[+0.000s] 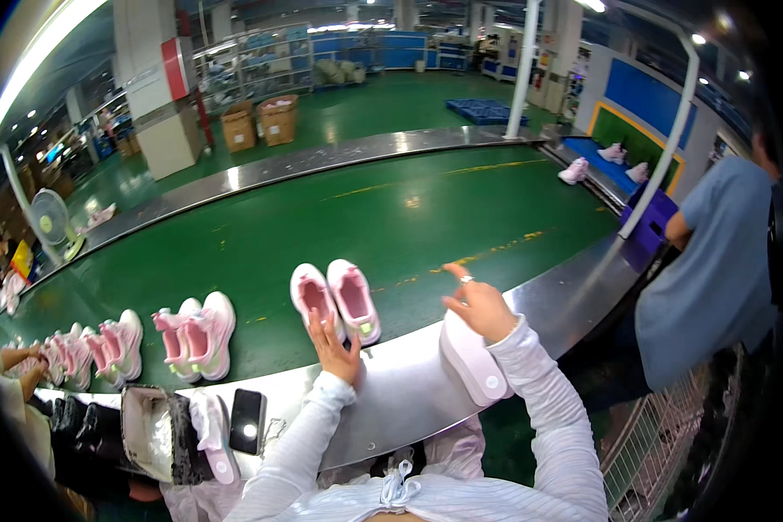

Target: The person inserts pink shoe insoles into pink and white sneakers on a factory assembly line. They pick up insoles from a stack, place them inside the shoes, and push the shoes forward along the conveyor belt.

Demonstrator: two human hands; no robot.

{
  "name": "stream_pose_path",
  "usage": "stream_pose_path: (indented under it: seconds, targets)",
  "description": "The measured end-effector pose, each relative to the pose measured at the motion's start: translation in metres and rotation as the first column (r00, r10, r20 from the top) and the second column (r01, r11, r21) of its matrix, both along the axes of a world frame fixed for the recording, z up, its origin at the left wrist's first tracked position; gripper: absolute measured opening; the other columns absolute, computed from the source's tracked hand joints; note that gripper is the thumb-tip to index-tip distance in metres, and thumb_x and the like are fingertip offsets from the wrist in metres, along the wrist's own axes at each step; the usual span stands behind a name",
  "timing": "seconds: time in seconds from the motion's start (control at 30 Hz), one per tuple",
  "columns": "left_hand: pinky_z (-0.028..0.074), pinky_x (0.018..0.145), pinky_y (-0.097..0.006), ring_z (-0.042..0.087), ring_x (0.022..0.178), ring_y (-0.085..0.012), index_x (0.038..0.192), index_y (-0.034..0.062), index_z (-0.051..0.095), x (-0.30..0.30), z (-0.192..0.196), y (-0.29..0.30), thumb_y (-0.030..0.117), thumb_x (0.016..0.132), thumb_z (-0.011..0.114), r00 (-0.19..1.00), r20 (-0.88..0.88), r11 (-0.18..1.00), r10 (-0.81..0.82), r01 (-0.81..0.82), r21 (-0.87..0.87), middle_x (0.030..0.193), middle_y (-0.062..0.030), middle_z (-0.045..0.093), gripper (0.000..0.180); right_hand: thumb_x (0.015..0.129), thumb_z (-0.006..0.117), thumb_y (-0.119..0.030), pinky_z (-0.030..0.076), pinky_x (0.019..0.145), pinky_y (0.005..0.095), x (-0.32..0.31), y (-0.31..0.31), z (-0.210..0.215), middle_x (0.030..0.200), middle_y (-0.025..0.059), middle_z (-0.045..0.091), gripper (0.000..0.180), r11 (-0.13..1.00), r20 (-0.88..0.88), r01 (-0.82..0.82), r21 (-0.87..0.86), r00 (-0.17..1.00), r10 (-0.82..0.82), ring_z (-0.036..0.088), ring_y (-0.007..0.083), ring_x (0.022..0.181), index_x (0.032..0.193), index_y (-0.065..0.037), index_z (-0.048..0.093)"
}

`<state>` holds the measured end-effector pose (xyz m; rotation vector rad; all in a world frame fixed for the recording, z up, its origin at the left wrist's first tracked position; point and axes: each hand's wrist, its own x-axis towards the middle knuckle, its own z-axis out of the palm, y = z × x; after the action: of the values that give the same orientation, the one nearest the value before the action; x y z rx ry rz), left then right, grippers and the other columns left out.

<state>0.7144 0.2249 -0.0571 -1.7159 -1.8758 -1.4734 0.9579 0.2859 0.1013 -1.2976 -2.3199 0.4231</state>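
a wide green conveyor belt (391, 217), edged in steel, is seen carrying pale pink sneakers in pairs, two or three pairs (139, 344) already lined up toward the left end. one pair of pink sneakers (335, 300), soles down and openings up, is set side by side at the belt's near edge, so that placing appears done. the left hand (335, 348) is laid open just behind that pair, its fingertips at the heels, nothing grasped. a single white-soled sneaker (474, 361) is pinned sole-out on the steel rim under the right wrist, and appears not yet placed on the belt. the right hand (477, 304) is raised above it, fingers spread, empty.
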Motion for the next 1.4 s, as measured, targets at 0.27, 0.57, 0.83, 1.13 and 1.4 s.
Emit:
stream_pose_path:
  seconds: [0.27,0.57,0.83,1.13,1.4]
  targets:
    - [0.042,0.082,-0.039,0.051,0.097,-0.0308,0.11,0.0059,0.048,-0.008,0.032,0.043,0.011,0.068,0.059,0.949,-0.134,0.658,-0.286,0.093,-0.747,0.094,-0.0174,0.056,0.044,0.066,0.064,-0.045,0.047,0.068,0.04,0.1,-0.012,-0.103,0.087,0.0199,0.061,0.092,0.919,0.467,0.368,-0.143,0.844,-0.266,0.059,0.0356,0.076,0.134,-0.005,0.018]
    - [0.039,0.09,-0.036,0.04,0.111,-0.036,0.121,0.0015,0.033,-0.071,0.035,0.107,0.004,0.066,0.061,0.98,0.091,0.871,-0.177,0.2,-0.449,0.12,-0.0204,0.037,0.062,0.064,0.063,-0.048,0.047,0.069,0.0412,0.093,-0.023,-0.064,0.085,0.0212,0.061,0.088,0.903,0.52,0.418,-0.101,0.796,-0.31,0.06,0.0351,0.077,0.133,-0.008,0.023]
    - [0.046,0.071,-0.039,0.058,0.08,-0.0349,0.104,0.0068,0.056,-0.07,0.014,0.114,0.014,0.076,0.055,0.975,0.168,0.904,-0.142,0.197,-0.378,0.086,-0.0193,0.06,0.029,0.079,0.058,-0.029,0.047,0.061,0.0284,0.045,0.005,-0.026,0.075,0.0076,0.062,0.031,0.833,-0.395,-0.221,-0.508,0.919,0.003,0.06,0.017,0.069,0.094,-0.002,0.06]
    - [0.046,0.062,-0.034,0.061,0.065,-0.0277,0.082,0.0051,0.066,-0.069,0.014,0.118,0.025,0.072,0.061,0.908,0.4,0.924,-0.125,0.254,-0.287,0.071,-0.0167,0.062,0.022,0.08,0.054,-0.023,0.047,0.054,0.0281,-0.115,0.095,-0.089,0.073,0.0101,0.063,0.02,0.639,-0.347,-0.488,-0.595,0.873,0.343,0.061,0.0169,0.062,0.089,-0.007,0.062]
    - [0.044,0.053,-0.032,0.058,0.056,-0.0202,0.076,0.0029,0.066,-0.096,-0.015,0.12,0.028,0.071,0.063,0.931,0.332,0.94,-0.151,0.239,-0.244,0.065,-0.0128,0.062,0.026,0.079,0.045,-0.034,0.048,0.075,0.0381,-0.203,0.06,-0.092,0.096,0.0164,0.06,0.038,0.956,0.384,-0.072,-0.286,0.905,0.183,0.06,0.0301,0.086,0.106,-0.009,0.054]
